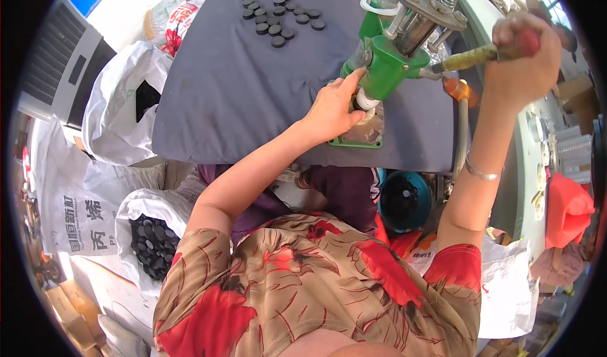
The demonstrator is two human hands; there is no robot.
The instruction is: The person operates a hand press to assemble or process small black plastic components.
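A green hand press (391, 69) stands at the right of the cloth-covered table, its white plunger (366, 99) above a metal base plate (363, 133). My left hand (332, 108) is at the plunger, index finger stretched up against the green body and thumb low beside the white part. These two fingers are apart; the other fingertips are hard to see, and any small piece there is hidden. Raised at the upper right, my right hand (528, 47) is closed round the red-ended lever handle (471, 59). Several black round caps (274, 21) lie loosely grouped on the table's far side.
Grey-blue cloth (240, 98) covers the table. On the left, a white sack (152, 243) holds many black caps, beside another open white sack (120, 117). A teal bucket (404, 202) sits under the table's right front edge. An orange-handled tool (460, 91) lies beside the press.
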